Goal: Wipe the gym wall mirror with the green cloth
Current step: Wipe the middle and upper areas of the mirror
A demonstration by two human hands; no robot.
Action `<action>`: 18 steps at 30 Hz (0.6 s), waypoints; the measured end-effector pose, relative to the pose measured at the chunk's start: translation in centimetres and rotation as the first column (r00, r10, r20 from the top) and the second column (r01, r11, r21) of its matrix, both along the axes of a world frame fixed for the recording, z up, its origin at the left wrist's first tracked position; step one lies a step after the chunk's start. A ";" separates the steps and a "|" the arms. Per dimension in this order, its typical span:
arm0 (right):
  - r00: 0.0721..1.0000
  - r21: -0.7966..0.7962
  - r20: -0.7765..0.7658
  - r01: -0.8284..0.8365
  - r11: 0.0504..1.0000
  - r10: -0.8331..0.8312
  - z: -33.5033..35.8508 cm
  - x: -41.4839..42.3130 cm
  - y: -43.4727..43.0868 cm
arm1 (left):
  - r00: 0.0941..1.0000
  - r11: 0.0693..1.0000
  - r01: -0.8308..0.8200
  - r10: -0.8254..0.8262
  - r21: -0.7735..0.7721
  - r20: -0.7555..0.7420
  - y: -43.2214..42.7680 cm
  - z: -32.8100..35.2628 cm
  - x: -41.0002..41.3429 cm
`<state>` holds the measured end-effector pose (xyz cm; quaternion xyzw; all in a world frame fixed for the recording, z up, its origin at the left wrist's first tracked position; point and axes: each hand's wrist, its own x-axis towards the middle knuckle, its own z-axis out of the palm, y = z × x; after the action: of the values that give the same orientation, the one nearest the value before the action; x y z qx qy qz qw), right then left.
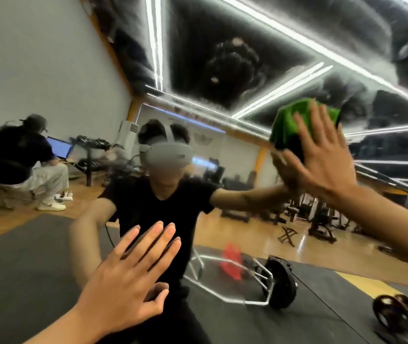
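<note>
The gym wall mirror (223, 150) fills the whole view and reflects the room and me. High on the right, my right hand (322, 155) presses the bunched green cloth (290, 122) flat against the glass with straight, spread fingers. Lower down, at the centre-left, my left hand (128, 276) is held up with its fingers straight and together, palm toward the mirror; whether it touches the glass I cannot tell. My reflection in a black shirt and grey headset shows behind both hands.
Reflected in the mirror: a seated person (21, 160) at a laptop on the left, a hex-bar with a black plate (280, 281) on black mats, a red cone (231, 264), a dumbbell (394, 316) at the lower right, and gym machines (322, 219) on the wooden floor.
</note>
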<state>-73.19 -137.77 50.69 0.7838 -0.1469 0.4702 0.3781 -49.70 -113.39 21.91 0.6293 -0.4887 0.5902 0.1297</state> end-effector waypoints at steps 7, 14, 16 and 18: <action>0.958 0.062 0.240 -0.178 0.982 0.158 2.0 12.1 11.4 | 0.999 0.999 0.029 -0.029 0.017 -0.039 0.3 0.1 -0.3; 0.975 -0.232 -0.108 -0.212 0.949 0.192 -3.7 9.7 8.9 | 1.000 0.999 0.019 -0.018 0.032 -0.023 0.4 -0.2 0.0; 0.993 -0.115 -0.010 -0.118 0.986 0.117 -2.7 5.5 4.6 | 1.000 1.000 0.015 -0.015 0.026 -0.008 0.2 -0.1 0.2; 0.993 0.062 0.117 -0.031 0.998 0.024 -1.9 1.6 1.2 | 1.000 1.000 0.008 -0.008 0.017 0.004 -0.1 -0.1 0.4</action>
<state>-71.56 -136.53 48.84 0.7689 -0.1728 0.5151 0.3370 -49.31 -113.48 21.82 0.6272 -0.4965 0.5867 0.1258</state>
